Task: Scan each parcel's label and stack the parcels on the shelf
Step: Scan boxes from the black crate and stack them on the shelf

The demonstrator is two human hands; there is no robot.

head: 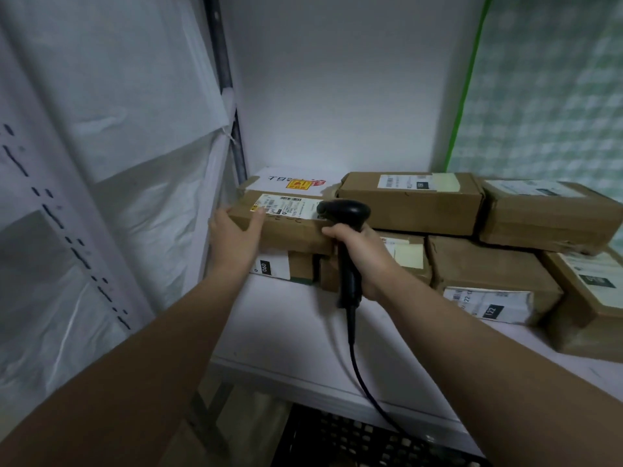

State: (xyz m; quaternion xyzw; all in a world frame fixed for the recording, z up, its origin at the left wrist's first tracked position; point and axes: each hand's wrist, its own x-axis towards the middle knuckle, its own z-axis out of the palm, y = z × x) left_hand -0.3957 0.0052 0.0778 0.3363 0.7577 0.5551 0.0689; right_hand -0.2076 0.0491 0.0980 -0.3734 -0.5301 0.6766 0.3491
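Observation:
A brown cardboard parcel (290, 229) with a white barcode label on top lies on other parcels at the left end of the white shelf (286, 335). My left hand (236, 235) presses flat against its left front corner, fingers straight, one fingertip on the label. My right hand (357, 256) grips the handle of a black barcode scanner (347, 214), its head at the parcel's right end. The scanner's cable hangs down over the shelf's front edge.
Several more brown parcels (411, 202) are stacked in two layers to the right, and a white box (286, 180) lies behind. White plastic sheeting (101, 163) hangs at the left. A black crate (354, 439) sits below the shelf.

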